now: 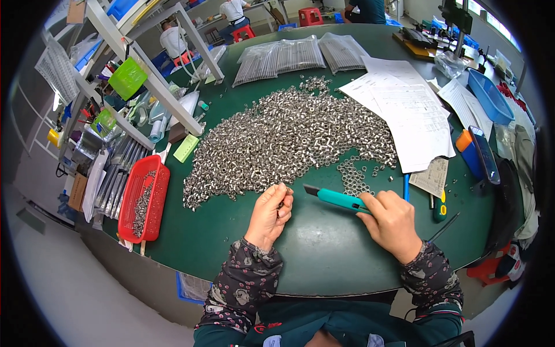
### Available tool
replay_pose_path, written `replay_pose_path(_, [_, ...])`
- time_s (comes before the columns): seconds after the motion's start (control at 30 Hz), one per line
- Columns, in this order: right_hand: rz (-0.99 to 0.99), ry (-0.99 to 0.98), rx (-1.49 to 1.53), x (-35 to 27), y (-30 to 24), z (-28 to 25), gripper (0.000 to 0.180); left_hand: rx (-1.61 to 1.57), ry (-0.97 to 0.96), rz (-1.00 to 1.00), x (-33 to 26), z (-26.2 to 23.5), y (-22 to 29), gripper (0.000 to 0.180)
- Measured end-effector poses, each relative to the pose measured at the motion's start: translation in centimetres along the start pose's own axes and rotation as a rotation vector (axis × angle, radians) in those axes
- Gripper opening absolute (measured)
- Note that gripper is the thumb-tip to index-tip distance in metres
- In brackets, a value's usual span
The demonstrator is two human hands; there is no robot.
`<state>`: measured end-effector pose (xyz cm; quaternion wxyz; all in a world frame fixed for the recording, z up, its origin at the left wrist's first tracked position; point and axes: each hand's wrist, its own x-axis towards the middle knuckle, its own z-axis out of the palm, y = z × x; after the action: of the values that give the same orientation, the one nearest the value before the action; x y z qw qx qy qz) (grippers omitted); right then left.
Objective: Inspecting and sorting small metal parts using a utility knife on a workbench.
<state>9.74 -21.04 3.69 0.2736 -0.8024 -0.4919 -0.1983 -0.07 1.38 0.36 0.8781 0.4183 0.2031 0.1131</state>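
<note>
My left hand rests on the green table with its fingers curled around a small metal part at the near edge of a big heap of small silvery metal sleeves. My right hand grips a teal utility knife whose dark tip points left toward my left hand. Both hands sit just in front of the heap.
A red basket with metal parts stands at the left edge. Paper sheets lie to the right, with a blue tray beyond. Bags of thin rods lie at the back. A metal rack stands at left. People sit far behind.
</note>
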Motion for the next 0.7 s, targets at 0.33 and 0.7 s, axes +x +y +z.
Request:
replay_pose_path(0.33, [0.233, 0.185, 0.211, -0.3, 1.8, 0.7, 0.025, -0.129, -0.093, -0.035, 0.0, 2.1, -0.5, 0.015])
replay_pose_path(0.7, [0.235, 0.235, 0.272, -0.8, 2.0, 0.6, 0.026, 1.501, -0.080, 0.250, 0.8, 7.9, -3.2, 0.022])
